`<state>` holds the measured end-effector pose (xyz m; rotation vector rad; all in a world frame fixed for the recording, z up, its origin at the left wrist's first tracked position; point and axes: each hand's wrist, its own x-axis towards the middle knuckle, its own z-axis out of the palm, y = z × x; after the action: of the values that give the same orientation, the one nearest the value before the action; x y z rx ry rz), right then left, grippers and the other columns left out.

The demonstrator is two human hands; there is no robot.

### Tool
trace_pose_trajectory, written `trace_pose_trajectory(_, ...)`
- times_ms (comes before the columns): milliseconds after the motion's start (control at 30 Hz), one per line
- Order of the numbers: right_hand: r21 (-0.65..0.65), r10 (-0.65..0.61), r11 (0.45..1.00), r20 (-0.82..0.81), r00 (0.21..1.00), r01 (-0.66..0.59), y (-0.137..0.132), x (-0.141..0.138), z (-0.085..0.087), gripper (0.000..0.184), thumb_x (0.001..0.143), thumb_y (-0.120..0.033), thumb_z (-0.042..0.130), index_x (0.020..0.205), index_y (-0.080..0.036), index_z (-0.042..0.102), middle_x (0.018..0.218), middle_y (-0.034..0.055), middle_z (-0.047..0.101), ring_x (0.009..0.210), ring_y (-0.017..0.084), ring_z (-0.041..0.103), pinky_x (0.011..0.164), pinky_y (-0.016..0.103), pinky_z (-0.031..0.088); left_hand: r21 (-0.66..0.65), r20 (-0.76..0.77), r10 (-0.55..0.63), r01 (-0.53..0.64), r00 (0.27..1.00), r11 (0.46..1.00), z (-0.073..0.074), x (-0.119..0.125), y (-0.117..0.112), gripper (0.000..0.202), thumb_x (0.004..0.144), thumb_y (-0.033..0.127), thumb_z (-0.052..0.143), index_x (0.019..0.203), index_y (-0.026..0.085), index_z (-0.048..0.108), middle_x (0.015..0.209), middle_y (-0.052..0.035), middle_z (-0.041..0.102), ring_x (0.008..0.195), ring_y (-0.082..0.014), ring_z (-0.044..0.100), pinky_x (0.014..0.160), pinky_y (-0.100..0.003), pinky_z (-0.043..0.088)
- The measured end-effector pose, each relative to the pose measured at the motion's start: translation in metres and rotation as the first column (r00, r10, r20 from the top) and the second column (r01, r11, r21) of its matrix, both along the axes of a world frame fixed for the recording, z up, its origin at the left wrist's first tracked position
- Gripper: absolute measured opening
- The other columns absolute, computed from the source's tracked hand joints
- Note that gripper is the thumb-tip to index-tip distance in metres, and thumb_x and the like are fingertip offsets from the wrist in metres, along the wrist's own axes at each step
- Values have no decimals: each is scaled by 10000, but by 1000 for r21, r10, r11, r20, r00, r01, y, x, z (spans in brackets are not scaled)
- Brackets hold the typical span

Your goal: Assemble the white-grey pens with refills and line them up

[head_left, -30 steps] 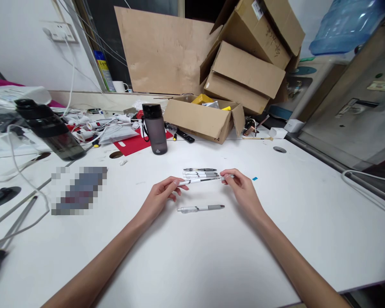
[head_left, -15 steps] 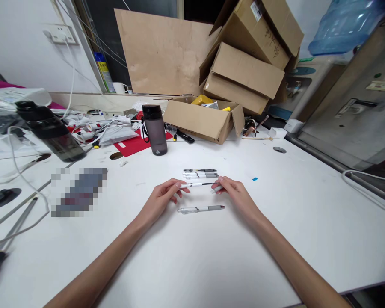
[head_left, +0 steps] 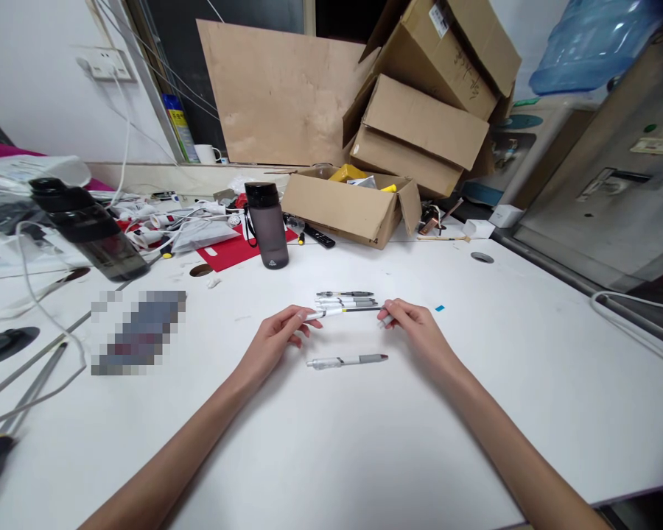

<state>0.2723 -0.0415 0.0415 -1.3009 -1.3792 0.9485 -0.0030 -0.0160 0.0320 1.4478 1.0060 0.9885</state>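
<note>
My left hand (head_left: 279,335) pinches the white pen barrel (head_left: 327,313) by its rear end. From the barrel's front a dark pen refill (head_left: 362,309) with a yellowish bit sticks out to the right. The fingers of my right hand (head_left: 414,324) are closed on the refill's tip end and on a grey pen grip (head_left: 385,321), partly hidden by the fingers. Below the hands a whole white-and-grey pen (head_left: 347,361) lies flat on the white table (head_left: 331,442). Just beyond them lie another white-and-grey pen (head_left: 345,302) and a dark clear pen (head_left: 345,294), side by side.
A dark tumbler (head_left: 268,228) stands behind the pens, near an open cardboard box (head_left: 337,206). At left are a second bottle (head_left: 91,228), a blurred-out item (head_left: 144,331) and cables. A small blue scrap (head_left: 440,308) lies to the right.
My right hand has moved slightly right, away from the left hand. More of the refill now shows out of the barrel, including its yellowish part.
</note>
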Motion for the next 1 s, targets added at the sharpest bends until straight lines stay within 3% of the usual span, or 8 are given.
trace_pose_trajectory(167,79,-89,993,-31,996,91,2,10,5,406,966,-510,571,739,-196,694,840,37,640,761,172,563,789,299,457,-47,18,34,-34,999,998,0,-1,1,385,965,532,584,1083,198,733,1044,-88,738,917,-200,613,716,-279,481)
trace_pose_trajectory(533,443,-126,896,163,979,41,-6,0,3,222,1018,-357,548,908,-235,699,1005,61,644,925,211,601,781,325,473,-60,-2,28,-28,1000,998,-5,-1,2,365,974,525,577,1075,207,727,1027,-80,748,897,-200,620,743,-283,468)
trace_pose_trajectory(733,496,-136,868,202,970,18,-12,-6,6,179,1013,-305,563,1038,-264,736,988,52,687,903,217,633,769,344,483,-58,-21,30,-32,999,998,-3,-1,1,384,977,528,565,1088,193,716,1035,-92,748,915,-211,629,750,-292,468)
trace_pose_trajectory(1000,467,-142,882,151,978,56,-12,-9,7,157,994,-325,594,1011,-271,742,986,51,708,899,224,646,801,361,498,-47,-38,25,-27,999,999,-2,0,0,392,974,540,557,1069,198,724,1023,-83,754,876,-203,640,751,-289,477)
